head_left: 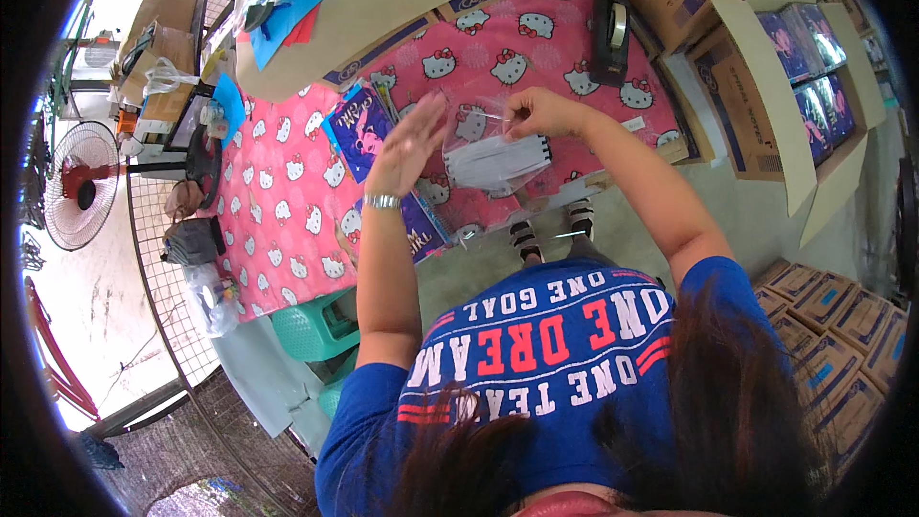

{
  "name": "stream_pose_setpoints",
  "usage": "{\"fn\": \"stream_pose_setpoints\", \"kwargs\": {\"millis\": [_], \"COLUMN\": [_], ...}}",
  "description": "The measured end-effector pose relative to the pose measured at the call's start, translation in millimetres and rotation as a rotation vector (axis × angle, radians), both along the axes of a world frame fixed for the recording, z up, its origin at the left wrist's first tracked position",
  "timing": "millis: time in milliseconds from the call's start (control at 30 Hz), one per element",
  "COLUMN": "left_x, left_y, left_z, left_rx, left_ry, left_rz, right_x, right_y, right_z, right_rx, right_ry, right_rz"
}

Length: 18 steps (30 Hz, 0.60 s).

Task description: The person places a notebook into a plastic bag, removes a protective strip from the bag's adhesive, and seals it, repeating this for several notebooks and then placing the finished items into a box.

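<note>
My right hand is closed in a pinch on the upper edge of a clear plastic bag. Below its fingers lies a white pad with dark binding marks along its side edges, and the clear plastic seems to wrap it. My left hand, slightly blurred, is raised with fingers stretched out and holds nothing. It is just left of the bag; I cannot tell if it touches the plastic. Beneath and beside my left wrist are purple-covered notebooks, partly hidden by the hand and forearm.
A pink cloth with cartoon cats covers the table. A black tape dispenser stands at the far right. Cartons are on the right, one open with purple notebooks inside. A green stool and a fan are at left.
</note>
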<state>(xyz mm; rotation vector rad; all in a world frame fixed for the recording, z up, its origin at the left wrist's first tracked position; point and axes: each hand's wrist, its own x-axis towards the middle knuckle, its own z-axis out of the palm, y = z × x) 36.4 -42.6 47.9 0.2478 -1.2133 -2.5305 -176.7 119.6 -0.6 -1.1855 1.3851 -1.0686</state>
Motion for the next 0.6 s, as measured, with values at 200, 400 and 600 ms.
{"fn": "stream_pose_setpoints", "kwargs": {"millis": [200, 400, 600], "left_x": [20, 4, 27], "left_y": [6, 44, 55], "left_z": [-60, -23, 3], "left_rx": [-0.511, -1.476, -1.453], "left_ry": [-0.73, -0.661, -0.305], "left_rz": [-0.079, 0.204, 0.085], "right_x": [10, 14, 5], "right_y": [-3, 5, 44], "right_z": [13, 14, 49], "right_rx": [-0.055, -0.249, -0.44], "right_ry": [0.196, 0.494, 0.453], "right_rz": [0.0, -0.003, 0.157]}}
